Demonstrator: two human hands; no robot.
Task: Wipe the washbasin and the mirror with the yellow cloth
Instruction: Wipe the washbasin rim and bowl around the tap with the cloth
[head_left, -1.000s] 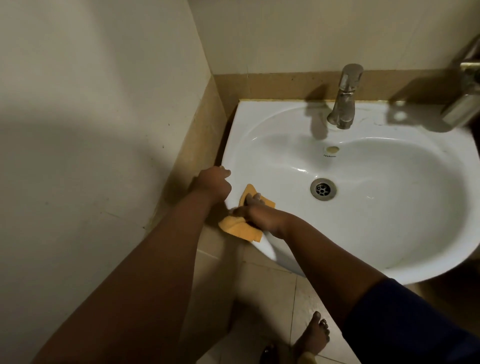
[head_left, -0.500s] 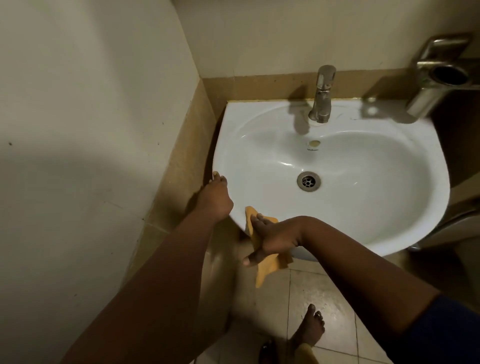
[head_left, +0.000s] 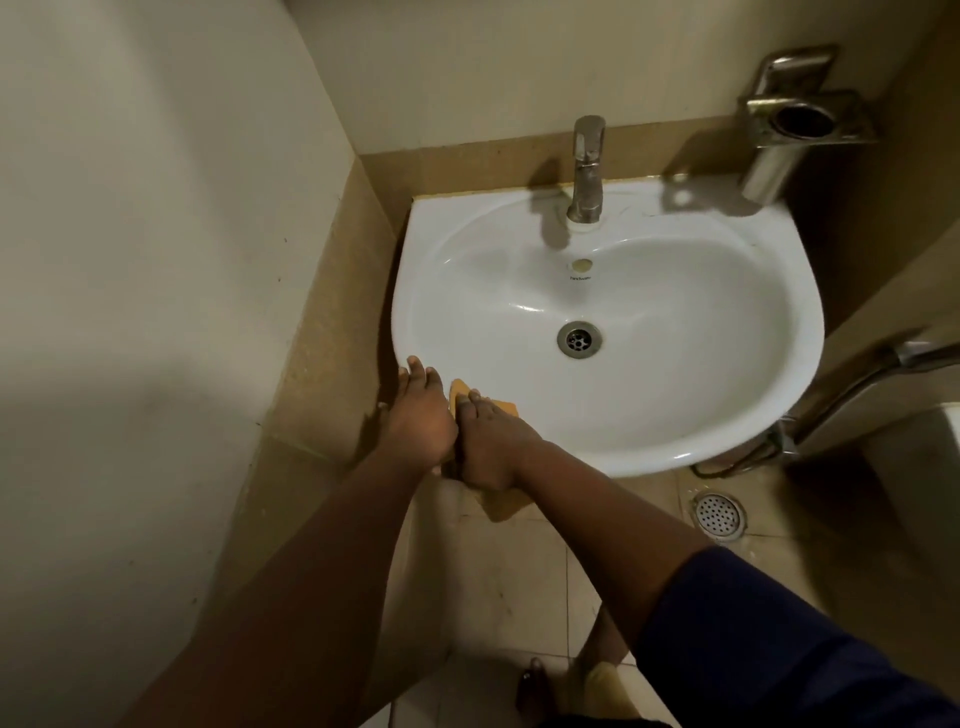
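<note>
The white washbasin is fixed in the corner, with a metal tap at its back and a drain in the bowl. My right hand presses the yellow cloth over the basin's front-left rim; the cloth hangs below the rim and a corner shows above my fingers. My left hand rests on the rim right beside it, fingers spread on the edge and touching my right hand. No mirror is in view.
A metal holder is mounted on the wall at the back right. A hose and a white fixture sit to the right of the basin. A floor drain lies in the tiled floor below. Walls close in at left and behind.
My right hand has turned with the cloth and moved left against my left hand, fingers now pointing up the rim. The camera has pulled back, showing more floor and the holder.
</note>
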